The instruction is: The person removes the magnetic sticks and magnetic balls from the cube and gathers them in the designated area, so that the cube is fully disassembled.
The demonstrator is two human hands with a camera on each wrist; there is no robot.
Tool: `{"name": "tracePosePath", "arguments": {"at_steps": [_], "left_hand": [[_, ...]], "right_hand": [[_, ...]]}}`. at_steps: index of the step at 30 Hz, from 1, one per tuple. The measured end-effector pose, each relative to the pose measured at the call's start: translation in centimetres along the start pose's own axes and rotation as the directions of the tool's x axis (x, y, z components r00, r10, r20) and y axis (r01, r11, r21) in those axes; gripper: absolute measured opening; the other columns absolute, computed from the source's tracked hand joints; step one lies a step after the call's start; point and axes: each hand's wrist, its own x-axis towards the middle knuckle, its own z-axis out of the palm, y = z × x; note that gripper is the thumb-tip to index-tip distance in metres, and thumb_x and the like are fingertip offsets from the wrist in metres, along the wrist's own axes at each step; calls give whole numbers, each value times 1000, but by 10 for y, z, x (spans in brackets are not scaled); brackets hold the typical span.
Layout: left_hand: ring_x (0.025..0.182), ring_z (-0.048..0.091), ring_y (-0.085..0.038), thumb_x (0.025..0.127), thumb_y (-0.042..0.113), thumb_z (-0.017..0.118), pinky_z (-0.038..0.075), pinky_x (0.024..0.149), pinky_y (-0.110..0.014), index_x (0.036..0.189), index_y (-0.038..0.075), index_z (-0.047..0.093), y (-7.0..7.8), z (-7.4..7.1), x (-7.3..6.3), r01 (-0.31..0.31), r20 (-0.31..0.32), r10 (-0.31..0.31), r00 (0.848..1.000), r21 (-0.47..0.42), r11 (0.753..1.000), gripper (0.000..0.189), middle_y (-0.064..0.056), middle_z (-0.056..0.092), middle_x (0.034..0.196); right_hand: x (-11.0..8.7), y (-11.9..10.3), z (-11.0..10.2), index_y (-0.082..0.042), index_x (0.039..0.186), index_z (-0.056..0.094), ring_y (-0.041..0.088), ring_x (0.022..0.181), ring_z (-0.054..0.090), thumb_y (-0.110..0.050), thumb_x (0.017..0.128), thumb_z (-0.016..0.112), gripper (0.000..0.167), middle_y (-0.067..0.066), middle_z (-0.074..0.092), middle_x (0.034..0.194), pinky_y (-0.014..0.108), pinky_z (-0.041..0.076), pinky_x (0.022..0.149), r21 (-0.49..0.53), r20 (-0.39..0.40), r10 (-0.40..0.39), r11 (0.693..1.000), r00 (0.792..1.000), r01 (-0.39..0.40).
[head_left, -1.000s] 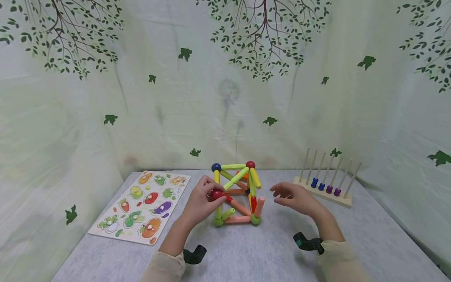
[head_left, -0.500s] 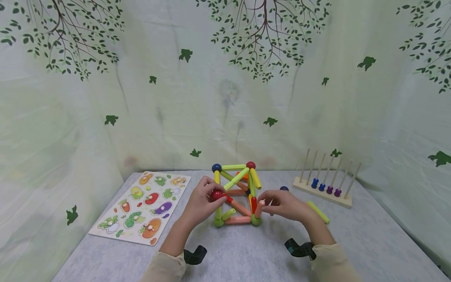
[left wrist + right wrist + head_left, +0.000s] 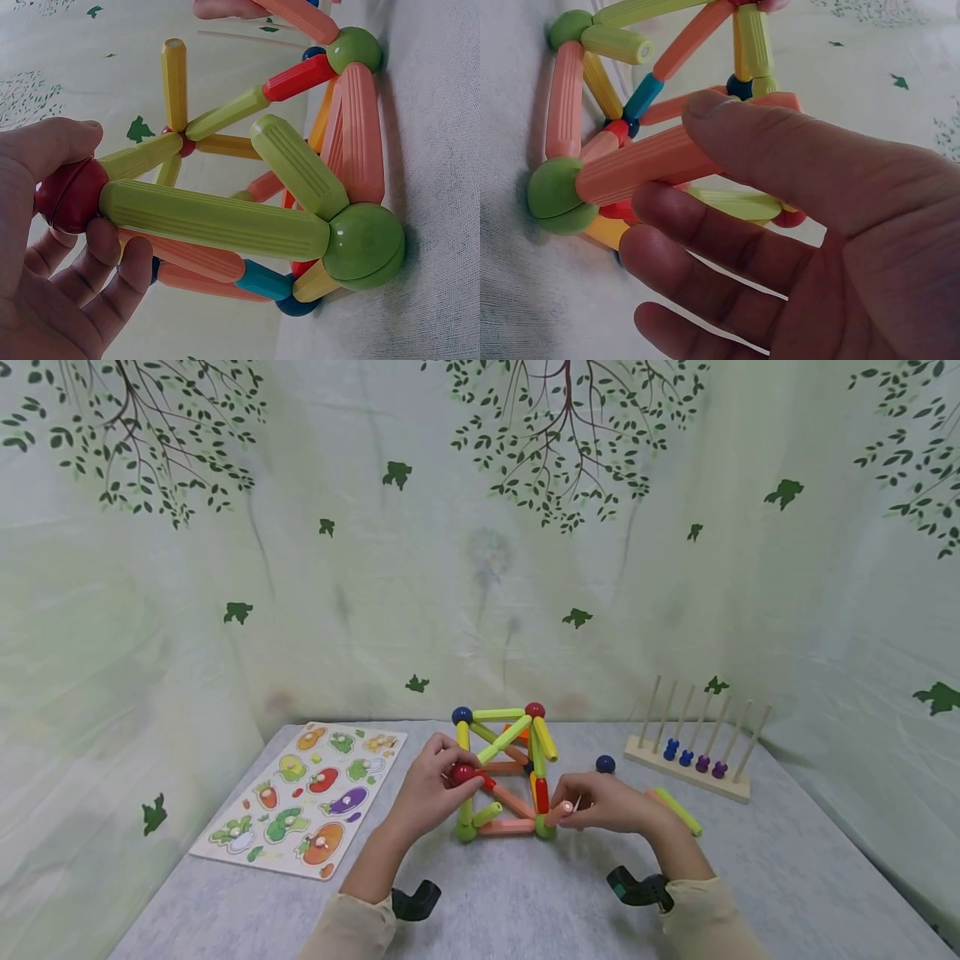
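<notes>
A frame of coloured magnetic rods and balls stands on the table in the head view. My left hand [image 3: 430, 783] holds the red ball [image 3: 71, 196] at its upper near left corner, thumb on one side and fingers on the other. From that ball a lime rod [image 3: 214, 221] runs down to a green ball [image 3: 367, 246]. My right hand [image 3: 609, 802] pinches a salmon rod [image 3: 641, 166] between thumb and fingers. The rod's other end meets the green ball [image 3: 562, 195] at the near right base corner, and it leans outward to the right.
Left of the frame lies a vegetable puzzle board [image 3: 247, 781]. A wooden peg stand [image 3: 738, 787] with blue and purple beads is at the back right. A loose dark blue ball [image 3: 605, 764] and a lime rod [image 3: 678, 812] lie beyond the right hand.
My right hand has come left and down to the salmon rod and taken hold of it. The rod has tipped from nearly upright toward the right. My left hand stays on the red ball.
</notes>
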Motion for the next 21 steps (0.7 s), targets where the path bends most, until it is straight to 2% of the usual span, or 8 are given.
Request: {"name": "tracePosePath", "arguments": {"at_steps": [10, 21], "left_hand": [[91, 59, -15, 83, 14, 81, 56, 75, -20, 99, 21, 72, -1, 0, 1, 4, 0, -4, 1000, 4, 1000, 20, 2, 50, 102], [91, 57, -15, 84, 14, 81, 55, 74, -19, 99, 22, 71, -2, 1, 1, -6, 1, 6, 1000, 13, 1000, 20, 2, 50, 102]], "right_hand": [[-3, 6, -3, -14, 100, 68, 19, 86, 63, -12, 89, 74, 13, 1, 71, 102, 31, 54, 77, 27, 48, -39, 999, 998, 38], [-4, 12, -5, -14, 102, 69, 19, 87, 63, -11, 88, 74, 16, 1, 71, 106, 29, 55, 77, 65, 91, -46, 997, 995, 40]]}}
